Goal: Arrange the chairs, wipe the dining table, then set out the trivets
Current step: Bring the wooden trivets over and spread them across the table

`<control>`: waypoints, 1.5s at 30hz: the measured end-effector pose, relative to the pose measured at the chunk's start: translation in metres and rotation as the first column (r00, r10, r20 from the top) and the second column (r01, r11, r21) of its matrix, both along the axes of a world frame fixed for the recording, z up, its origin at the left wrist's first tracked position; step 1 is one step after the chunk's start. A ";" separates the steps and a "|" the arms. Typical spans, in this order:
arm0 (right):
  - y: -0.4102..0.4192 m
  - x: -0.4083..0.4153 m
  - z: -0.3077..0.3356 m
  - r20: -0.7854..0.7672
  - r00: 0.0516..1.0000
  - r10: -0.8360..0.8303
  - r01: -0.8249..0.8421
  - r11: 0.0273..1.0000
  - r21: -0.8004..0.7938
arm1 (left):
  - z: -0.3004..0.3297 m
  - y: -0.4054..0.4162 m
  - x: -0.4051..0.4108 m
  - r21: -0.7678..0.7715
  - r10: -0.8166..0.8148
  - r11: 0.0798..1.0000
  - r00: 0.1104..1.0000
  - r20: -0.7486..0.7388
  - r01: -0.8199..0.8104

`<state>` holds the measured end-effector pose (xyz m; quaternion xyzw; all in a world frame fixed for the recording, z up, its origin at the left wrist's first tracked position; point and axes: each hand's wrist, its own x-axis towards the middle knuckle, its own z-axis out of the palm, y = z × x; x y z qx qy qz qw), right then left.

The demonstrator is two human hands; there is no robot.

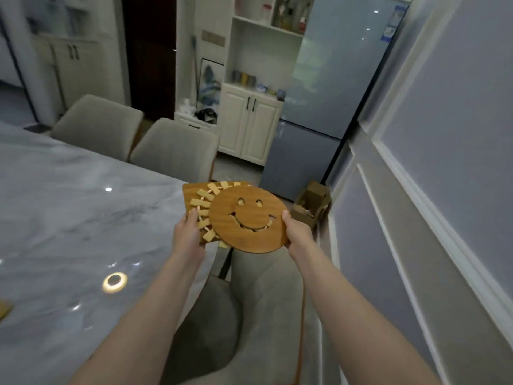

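A: Hands?
B: Both hold a stack of wooden trivets in the air, off the table's right corner. Left hand [188, 232] grips the stack's left edge, thumb on top, fingers under. Right hand [295, 234] grips the right edge of the round smiley trivet [247, 218], thumb on the rim.

A: What's in the stack?
B: Smiley disc on top. Under it a trivet of small wooden blocks strung in a ring [204, 209]. At the bottom a flat rectangular board [191, 190], only its far left corner showing.

A: Table?
B: Grey marble dining table [69, 204], glossy, with lamp reflections. Its right edge runs diagonally toward the person. A tan wooden piece [4, 308] lies at the frame's left edge, cut off; cannot tell what it is.

A: Room to move?
B: Two grey chairs [175, 151] stand side by side at the far edge. A third chair [258, 301] sits directly below the arms, between the table and the grey panelled wall [444, 190]. That gap is narrow. Cardboard box [313, 204] on the floor by the fridge [319, 107].

A: Any text?
B: Blue sticker near the fridge top, unreadable. Cabinet [249, 126] shelf items blurred.
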<state>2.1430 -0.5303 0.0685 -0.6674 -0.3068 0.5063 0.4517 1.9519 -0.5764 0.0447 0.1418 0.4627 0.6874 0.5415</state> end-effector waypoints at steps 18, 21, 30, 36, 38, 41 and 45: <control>0.165 -0.085 -0.047 -0.271 0.424 0.864 -0.893 0.449 0.037 | -0.055 0.022 -0.016 -0.095 0.750 0.659 0.661 0.010 -0.746; 0.147 -0.112 -0.061 -0.278 0.430 0.859 -0.893 0.450 0.011 | -0.061 -0.001 -0.021 -0.094 0.782 0.620 0.623 -0.004 -0.779; 0.114 -0.160 -0.111 -0.321 0.404 0.856 -0.909 0.416 -0.034 | -0.092 -0.063 -0.043 -0.155 0.869 0.477 0.490 -0.062 -0.865; 0.140 -0.178 -0.145 -0.284 0.453 0.845 -0.891 0.444 -0.101 | -0.110 -0.086 -0.054 -0.180 0.928 0.342 0.362 -0.089 -0.922; 0.153 -0.184 -0.159 -0.281 0.466 0.839 -0.884 0.451 -0.121 | -0.118 -0.092 -0.056 -0.193 0.944 0.282 0.308 -0.119 -0.940; 0.173 -0.188 -0.180 -0.243 0.489 0.838 -0.872 0.466 -0.151 | -0.133 -0.095 -0.055 -0.242 0.968 0.176 0.213 -0.134 -0.954; 0.185 -0.189 -0.203 -0.132 0.488 0.863 -0.870 0.467 -0.160 | -0.140 -0.088 -0.052 -0.260 0.982 0.078 0.120 -0.146 -0.962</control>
